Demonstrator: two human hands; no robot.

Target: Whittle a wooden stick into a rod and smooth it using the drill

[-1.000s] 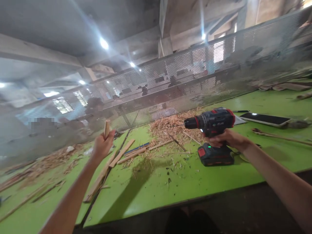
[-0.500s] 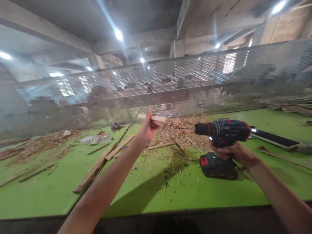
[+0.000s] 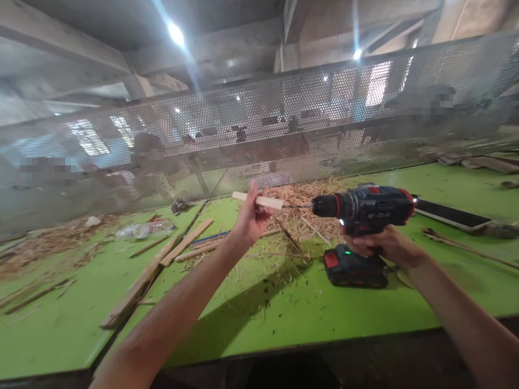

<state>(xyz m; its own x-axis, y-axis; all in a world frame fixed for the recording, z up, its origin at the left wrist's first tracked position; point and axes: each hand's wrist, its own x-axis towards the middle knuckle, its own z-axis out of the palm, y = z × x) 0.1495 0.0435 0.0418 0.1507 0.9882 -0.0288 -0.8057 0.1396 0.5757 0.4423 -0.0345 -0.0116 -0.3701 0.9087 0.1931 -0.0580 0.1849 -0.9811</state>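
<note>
Here, gripping stick (image 3: 271, 203) tight in left hand (image 3: 250, 219), drill (image 3: 368, 209) in right hand (image 3: 387, 244), maybe to keep bit (image 3: 298, 206) straight at stick's end.

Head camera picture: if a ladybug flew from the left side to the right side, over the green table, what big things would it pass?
Clear plastic bottle → left hand gripping a wooden stick → drill bit → drill held by the right hand → phone.

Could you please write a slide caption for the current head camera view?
Left hand holds a wooden stick end-on to the drill in the right hand, over a green table.
</note>
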